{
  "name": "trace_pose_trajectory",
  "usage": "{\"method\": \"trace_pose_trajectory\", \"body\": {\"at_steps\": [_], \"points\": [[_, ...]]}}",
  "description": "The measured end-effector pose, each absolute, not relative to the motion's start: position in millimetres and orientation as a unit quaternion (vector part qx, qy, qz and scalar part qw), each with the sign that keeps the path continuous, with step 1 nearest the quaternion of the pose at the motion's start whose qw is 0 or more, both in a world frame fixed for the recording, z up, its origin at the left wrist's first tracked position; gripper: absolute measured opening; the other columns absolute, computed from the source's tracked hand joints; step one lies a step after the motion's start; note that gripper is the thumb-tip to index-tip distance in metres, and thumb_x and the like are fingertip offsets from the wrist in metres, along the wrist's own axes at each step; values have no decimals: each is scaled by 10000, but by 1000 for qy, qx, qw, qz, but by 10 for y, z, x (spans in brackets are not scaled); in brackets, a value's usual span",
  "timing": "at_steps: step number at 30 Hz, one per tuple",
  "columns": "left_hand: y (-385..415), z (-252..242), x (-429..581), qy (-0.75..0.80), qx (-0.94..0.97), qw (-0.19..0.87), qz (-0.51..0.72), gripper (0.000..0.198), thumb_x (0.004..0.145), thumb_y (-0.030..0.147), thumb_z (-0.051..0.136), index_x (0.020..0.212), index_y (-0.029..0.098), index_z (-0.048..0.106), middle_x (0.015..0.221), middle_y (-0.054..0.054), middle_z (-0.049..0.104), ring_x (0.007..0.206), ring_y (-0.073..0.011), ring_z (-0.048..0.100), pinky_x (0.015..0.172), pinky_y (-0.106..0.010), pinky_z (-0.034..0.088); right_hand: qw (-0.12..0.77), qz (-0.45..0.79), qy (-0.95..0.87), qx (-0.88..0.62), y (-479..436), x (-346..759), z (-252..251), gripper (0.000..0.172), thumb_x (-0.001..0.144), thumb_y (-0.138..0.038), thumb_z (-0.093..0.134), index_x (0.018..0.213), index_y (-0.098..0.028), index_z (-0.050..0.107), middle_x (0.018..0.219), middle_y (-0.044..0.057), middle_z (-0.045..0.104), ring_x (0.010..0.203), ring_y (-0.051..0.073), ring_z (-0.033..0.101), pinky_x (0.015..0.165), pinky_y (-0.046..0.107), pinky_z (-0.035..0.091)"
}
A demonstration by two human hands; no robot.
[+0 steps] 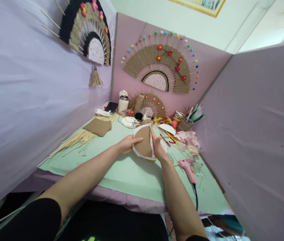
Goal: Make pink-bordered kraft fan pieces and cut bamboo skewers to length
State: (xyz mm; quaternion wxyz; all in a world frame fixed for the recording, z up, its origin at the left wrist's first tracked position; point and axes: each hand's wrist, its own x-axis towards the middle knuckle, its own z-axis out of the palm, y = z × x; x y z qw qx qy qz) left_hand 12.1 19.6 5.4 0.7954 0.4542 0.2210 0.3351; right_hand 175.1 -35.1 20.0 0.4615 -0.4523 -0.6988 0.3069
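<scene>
A half-circle of brown cardboard (144, 142) with pale fabric (137, 154) folded over its rim is held up above the table, its straight side to the right. My left hand (128, 144) grips the curved side, thumb on the bare cardboard and fingers behind it. Along the straight side, my right hand (158, 145) holds the fabric-covered edge, its fingers partly hidden by the piece. Just right of it lie a pen (165, 141) and a spotted fabric scrap (164, 146).
A pink glue gun (188, 170) lies at right, its cord running off the front edge. Thin sticks (76, 139) and a cardboard piece (98, 126) lie left. At the back stand a white bottle (123, 103) and a tool cup (185, 125). Decorated fans (157, 63) hang on the partitions.
</scene>
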Motion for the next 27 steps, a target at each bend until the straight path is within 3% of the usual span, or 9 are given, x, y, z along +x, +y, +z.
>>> {"method": "trace_pose_trajectory", "body": {"at_steps": [4,7,16,18,20,22,24,26,27], "points": [[205,32,125,225,459,791,337,410,675,320,772,1017,118,669,1017,-141,711,879,-234,677,835,-364,515,422,221,-744,-468,-326,1813,172,886,816,-750,140,1501,-201,25,1565,71,108,1435,231,108,1161,439,117],[212,11,128,229,467,785,336,425,663,324,778,1017,113,671,999,-142,713,841,-229,678,805,-359,517,376,145,-780,-478,-271,1849,115,941,821,-734,250,1494,-143,-36,1567,114,-11,1441,247,15,1162,459,69],[191,-126,197,247,515,747,339,366,653,338,768,914,93,688,825,-111,723,710,-211,660,701,-331,502,268,73,-762,-585,-290,1756,-19,1022,784,-699,432,1491,-94,11,1556,180,20,1431,321,0,1141,534,87],[192,-117,204,254,510,747,343,373,648,337,771,918,94,687,831,-112,725,716,-211,659,709,-332,501,281,77,-762,-579,-302,1736,-11,1031,765,-727,427,1493,-105,44,1559,168,18,1431,328,-19,1129,559,74],[202,-90,205,258,495,751,354,396,642,336,777,947,101,684,878,-114,727,758,-213,663,744,-334,500,346,83,-755,-550,-304,1760,26,983,774,-756,351,1494,-143,82,1565,133,-9,1434,310,-26,1124,561,81],[216,-59,198,258,475,760,360,411,642,338,782,971,115,677,934,-116,725,821,-221,666,794,-347,499,469,96,-710,-516,-291,1827,78,878,808,-747,254,1485,-196,158,1571,95,18,1438,278,42,1120,531,143],[227,-36,187,256,461,769,361,405,645,334,786,972,123,674,972,-121,721,874,-229,665,840,-362,493,594,148,-612,-501,-269,1908,119,779,841,-707,232,1435,-210,309,1525,120,241,1372,265,297,1064,484,292],[229,-26,177,246,460,775,357,399,651,333,784,973,125,673,996,-128,716,900,-235,663,859,-371,490,655,239,-504,-509,-247,1962,132,717,839,-682,304,1284,-161,513,1279,162,553,1080,242,586,878,406,458],[226,-25,174,239,464,776,354,400,655,335,782,976,124,673,1010,-132,713,908,-236,662,860,-371,491,661,282,-465,-517,-241,1971,128,683,825,-673,357,1174,-136,593,1101,153,644,885,213,638,752,354,489]]}}
